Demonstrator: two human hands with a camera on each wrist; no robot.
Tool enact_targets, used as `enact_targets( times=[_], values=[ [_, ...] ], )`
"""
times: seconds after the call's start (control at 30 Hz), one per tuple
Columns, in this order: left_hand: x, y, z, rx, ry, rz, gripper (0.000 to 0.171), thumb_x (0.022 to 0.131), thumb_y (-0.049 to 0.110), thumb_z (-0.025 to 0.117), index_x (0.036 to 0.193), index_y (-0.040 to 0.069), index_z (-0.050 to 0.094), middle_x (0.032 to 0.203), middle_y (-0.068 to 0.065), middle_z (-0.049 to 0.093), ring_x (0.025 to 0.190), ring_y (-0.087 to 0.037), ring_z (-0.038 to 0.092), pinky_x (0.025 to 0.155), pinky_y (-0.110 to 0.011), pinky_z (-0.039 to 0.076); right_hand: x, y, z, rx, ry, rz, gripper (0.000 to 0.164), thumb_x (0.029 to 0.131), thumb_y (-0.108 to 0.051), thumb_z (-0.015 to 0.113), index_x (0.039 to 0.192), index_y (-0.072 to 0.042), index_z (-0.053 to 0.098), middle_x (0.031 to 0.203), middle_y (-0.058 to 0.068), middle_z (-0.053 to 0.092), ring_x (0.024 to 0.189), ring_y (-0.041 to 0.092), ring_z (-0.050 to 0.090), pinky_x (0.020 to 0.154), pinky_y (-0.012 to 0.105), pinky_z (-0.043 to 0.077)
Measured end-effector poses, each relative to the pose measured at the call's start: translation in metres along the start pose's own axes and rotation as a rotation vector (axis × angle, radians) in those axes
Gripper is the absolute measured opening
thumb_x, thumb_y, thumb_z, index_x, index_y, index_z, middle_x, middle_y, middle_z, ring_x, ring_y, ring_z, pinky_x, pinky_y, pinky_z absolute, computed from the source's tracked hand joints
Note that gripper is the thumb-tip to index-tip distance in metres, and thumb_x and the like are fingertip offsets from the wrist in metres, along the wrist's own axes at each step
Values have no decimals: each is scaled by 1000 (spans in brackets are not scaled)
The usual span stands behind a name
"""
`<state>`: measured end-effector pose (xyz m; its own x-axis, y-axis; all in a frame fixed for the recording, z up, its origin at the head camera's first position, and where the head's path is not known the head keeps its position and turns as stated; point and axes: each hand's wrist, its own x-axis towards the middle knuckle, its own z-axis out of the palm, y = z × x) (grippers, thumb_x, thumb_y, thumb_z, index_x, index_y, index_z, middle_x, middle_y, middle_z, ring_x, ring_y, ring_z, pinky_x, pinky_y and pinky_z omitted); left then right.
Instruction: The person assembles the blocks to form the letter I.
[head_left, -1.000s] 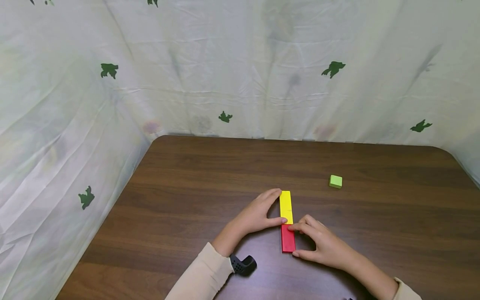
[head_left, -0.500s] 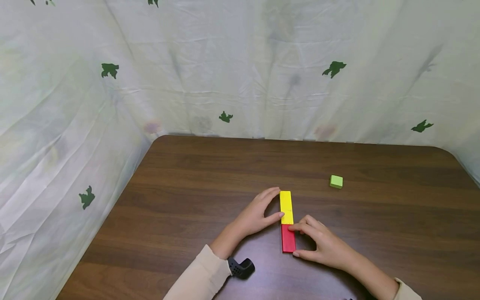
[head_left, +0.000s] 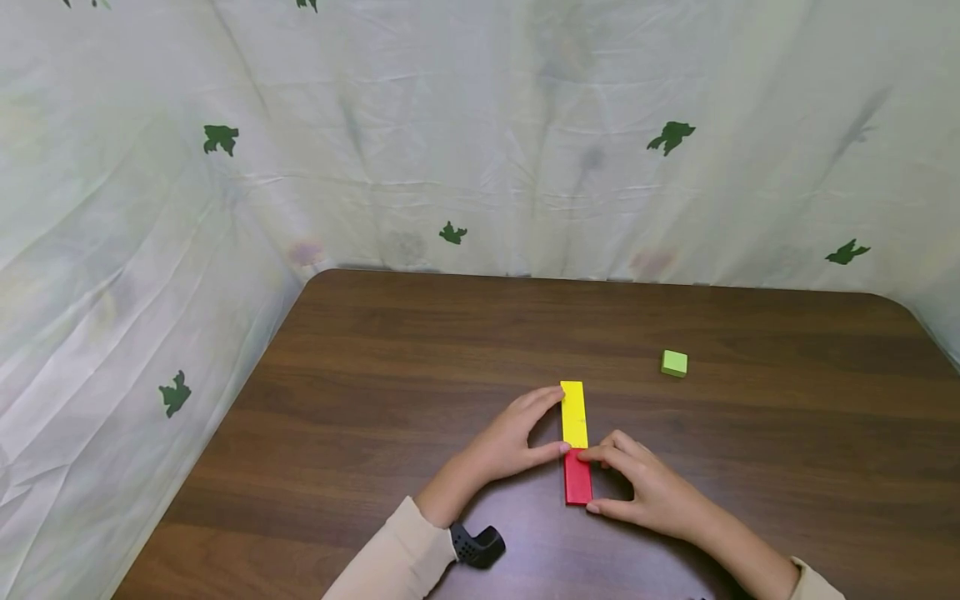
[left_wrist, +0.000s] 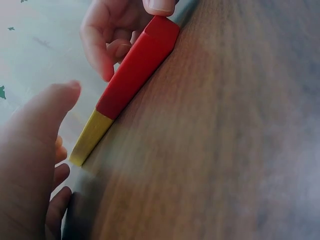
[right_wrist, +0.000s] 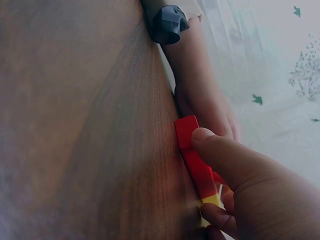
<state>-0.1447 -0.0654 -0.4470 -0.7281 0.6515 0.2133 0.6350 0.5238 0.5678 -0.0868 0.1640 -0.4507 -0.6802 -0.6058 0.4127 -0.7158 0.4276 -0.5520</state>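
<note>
A yellow rectangular block (head_left: 573,414) and a red rectangular block (head_left: 577,483) lie end to end on the brown table, yellow farther away. My left hand (head_left: 510,437) is on their left side. Its fingertips are right at the yellow block's far left corner, and the thumb tip overlaps the seam in the head view. From the right, my right hand (head_left: 641,479) holds the red block, thumb at its near corner and index finger by its far end. In the left wrist view the red block (left_wrist: 137,67) shows its near end, under the right thumb.
A small light green block (head_left: 674,363) stands farther back on the table (head_left: 420,333), to the right. A pale cloth with green leaf-like shapes (head_left: 480,150) hangs behind and to the left. A black wrist device (head_left: 477,547) is on my left wrist.
My left thumb has slid off the yellow block and come back toward the seam, and the left wrist has shifted slightly nearer. The right hand and the blocks keep their places.
</note>
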Motion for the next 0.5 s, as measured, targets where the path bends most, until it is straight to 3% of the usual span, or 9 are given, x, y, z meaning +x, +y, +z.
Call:
enact_targets(
  times=[0.5],
  values=[
    [-1,0,1,10,-72,-2,76,76,50,65,137,13,38,141,-1,31,127,-17,29,99,-36,32,0,-1,1,-6,8,10,50,71,-32,76,115,-15,58,95,-11,46,84,6,45,71,19,41]
  ],
)
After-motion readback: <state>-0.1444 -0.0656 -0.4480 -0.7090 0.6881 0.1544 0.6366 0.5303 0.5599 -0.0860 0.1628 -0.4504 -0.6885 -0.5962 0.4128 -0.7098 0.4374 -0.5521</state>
